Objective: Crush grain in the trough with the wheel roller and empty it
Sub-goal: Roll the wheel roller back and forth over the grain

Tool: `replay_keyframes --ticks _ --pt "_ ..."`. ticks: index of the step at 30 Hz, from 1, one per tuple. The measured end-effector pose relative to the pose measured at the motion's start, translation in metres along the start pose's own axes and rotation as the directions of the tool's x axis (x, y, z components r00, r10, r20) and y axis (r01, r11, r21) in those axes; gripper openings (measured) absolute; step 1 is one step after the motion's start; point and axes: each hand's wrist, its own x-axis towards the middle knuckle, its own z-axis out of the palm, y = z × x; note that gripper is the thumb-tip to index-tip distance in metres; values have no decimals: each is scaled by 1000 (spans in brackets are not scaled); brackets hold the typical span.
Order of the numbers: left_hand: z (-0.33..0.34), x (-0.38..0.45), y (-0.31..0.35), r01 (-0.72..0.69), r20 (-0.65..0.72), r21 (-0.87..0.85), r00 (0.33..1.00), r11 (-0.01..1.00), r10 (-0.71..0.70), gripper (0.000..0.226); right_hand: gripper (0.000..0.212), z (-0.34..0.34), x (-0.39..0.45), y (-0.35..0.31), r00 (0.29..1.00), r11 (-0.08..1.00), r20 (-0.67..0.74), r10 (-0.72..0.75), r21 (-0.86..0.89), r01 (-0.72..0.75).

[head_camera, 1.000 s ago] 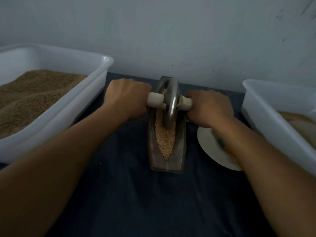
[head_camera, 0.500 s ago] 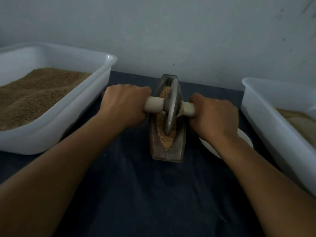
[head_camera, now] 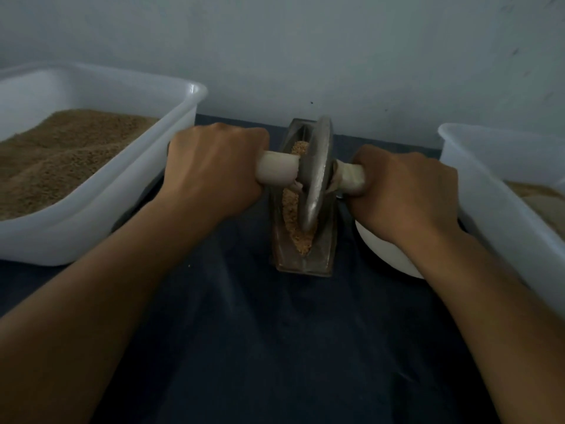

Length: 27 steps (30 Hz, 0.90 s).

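**Crushing under way, emptying not yet begun**

Head view: the wheel roller [head_camera: 318,175] is stood upright in the narrow metal trough [head_camera: 304,258], its rim set down into the grain [head_camera: 295,209] toward the near half of the channel. The pale axle handle is gripped on both sides: the left hand [head_camera: 214,172] is wrapped tight round the left stub, fingers curled fully under and knuckles up, and the right hand [head_camera: 403,191] is clenched the same way round the right stub. Neither hand shows any slack.

Grain is seen along the channel on the left of the wheel, heaped at the far end and running down to the near tip; whole kernels look to be present, so the crushing is judged partly done at best. The trough is flat on the dark cloth [head_camera: 275,347], so nothing has been tipped out.

A white tub [head_camera: 171,142] of brown grain is parked on the left, another white tub [head_camera: 495,191] on the right, its contents barely shown. A white plate [head_camera: 385,252] is caught just beside the trough, half hidden under the right wrist. Where the crushed grain is meant to go cannot be told.
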Motion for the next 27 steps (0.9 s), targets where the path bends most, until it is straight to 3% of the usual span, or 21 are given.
replay_keyframes --ticks 9,15,22,27 --pt "17 -4 1 26 93 -9 995 1000 -25 21 31 12 -2 -4 997 1000 77 -23 -18 25" --pt "30 9 1 -3 84 106 996 994 -6 23 21 32 12 3 993 1000 114 -14 -18 16" --pt "40 36 -6 -43 181 74 983 996 29 22 17 43 40 10 960 1000 280 -15 14 12" --pt "50 52 -11 -20 262 55 965 998 5 17 20 46 67 16 889 997 453 -67 73 38"
